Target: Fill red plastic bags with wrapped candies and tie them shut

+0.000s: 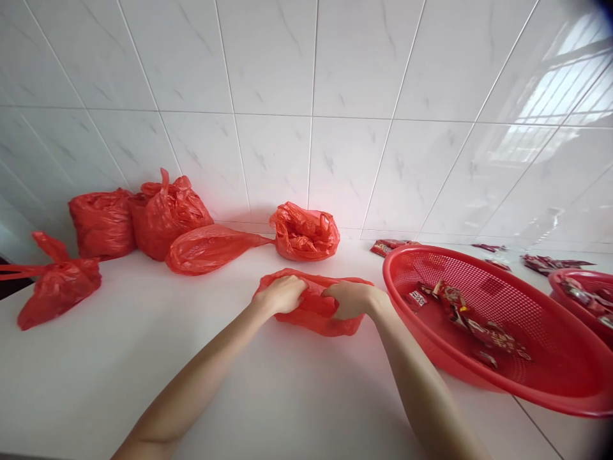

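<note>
A red plastic bag lies on the white tabletop in front of me, its mouth spread and facing up. My left hand is at the bag's left side, fingers curled into the mouth and gripping the film. On the right side my right hand holds the film the same way, its fingertips partly hidden in the folds. Just behind stands another red plastic bag, bunched with its top open. To the right of my right arm, a large red plastic basket holds several small dark-red wrapped packets.
Filled red bags stand by the tiled wall at the left, a flatter bag beside them. A tied bag sits at the far left. Loose packets lie behind the basket; a second red basket is at the right edge.
</note>
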